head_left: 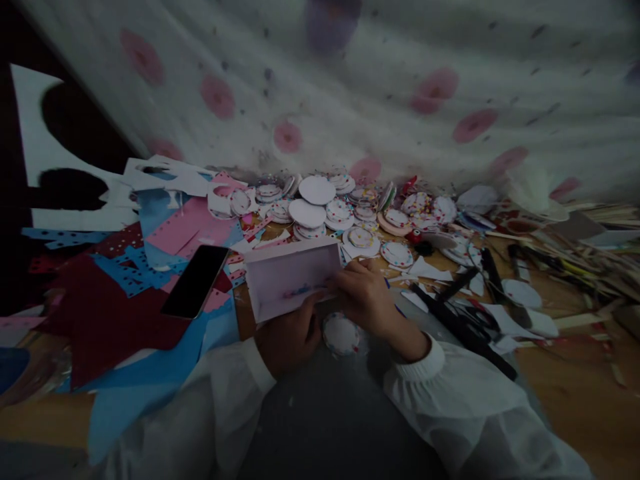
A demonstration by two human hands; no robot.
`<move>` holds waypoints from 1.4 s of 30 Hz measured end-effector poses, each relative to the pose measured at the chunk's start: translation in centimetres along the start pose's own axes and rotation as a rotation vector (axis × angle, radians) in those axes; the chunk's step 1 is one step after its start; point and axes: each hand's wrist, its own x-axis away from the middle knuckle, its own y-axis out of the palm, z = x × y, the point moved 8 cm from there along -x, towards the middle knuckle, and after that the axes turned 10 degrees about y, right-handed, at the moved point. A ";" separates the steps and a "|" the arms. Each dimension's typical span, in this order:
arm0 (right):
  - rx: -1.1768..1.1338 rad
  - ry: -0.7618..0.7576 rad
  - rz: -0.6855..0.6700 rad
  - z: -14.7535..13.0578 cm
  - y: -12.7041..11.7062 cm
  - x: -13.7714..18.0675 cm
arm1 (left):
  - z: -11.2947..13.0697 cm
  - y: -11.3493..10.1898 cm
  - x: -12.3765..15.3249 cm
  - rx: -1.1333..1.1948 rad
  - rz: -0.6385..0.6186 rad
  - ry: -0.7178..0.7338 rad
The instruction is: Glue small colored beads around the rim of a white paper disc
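A shallow white box [293, 270], open on top, is tilted toward me, with small pink and blue bits [303, 291] lying along its near inside edge. My left hand [293, 333] grips the box's near edge from below. At the right near corner, my right hand [367, 293] has its fingers bent closed over the box wall; the fingertips are partly hidden. Just below both hands, a round white paper disc [341, 333] with coloured dots round its rim lies on a grey surface [345, 413].
Stacks of dotted white discs [340, 212] cover the back of the table. Coloured sheets and a black phone [196, 281] lie at left. A black glue gun [463, 330], dark-handled scissors [480, 320] and thin wooden strips [575, 260] lie at right. A flowered curtain [320, 87] hangs behind.
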 end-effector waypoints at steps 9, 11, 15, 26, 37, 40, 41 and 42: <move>-0.094 0.086 0.159 1.0 -0.9 0.2 | -0.2 0.3 0.2 0.012 -0.019 -0.012; -0.166 0.127 0.243 1.4 -2.3 0.6 | -0.3 0.5 0.2 0.045 -0.023 -0.009; -0.290 0.181 0.405 2.4 -4.9 2.7 | -0.5 0.4 0.3 0.133 0.010 -0.030; -0.632 0.442 0.538 5.6 -3.5 8.6 | -1.3 -0.4 0.4 0.489 0.209 -0.046; -0.629 0.346 0.445 3.4 -3.7 7.6 | -2.3 1.1 -0.4 0.767 0.090 -0.246; -0.636 0.362 0.420 3.3 -3.3 7.6 | -2.3 1.4 -0.4 0.803 0.085 -0.267; -0.637 0.364 0.416 3.3 -3.2 7.6 | -2.3 1.4 -0.4 0.797 0.081 -0.266; -0.635 0.363 0.409 3.2 -3.1 7.6 | -2.2 1.3 -0.4 0.785 0.079 -0.263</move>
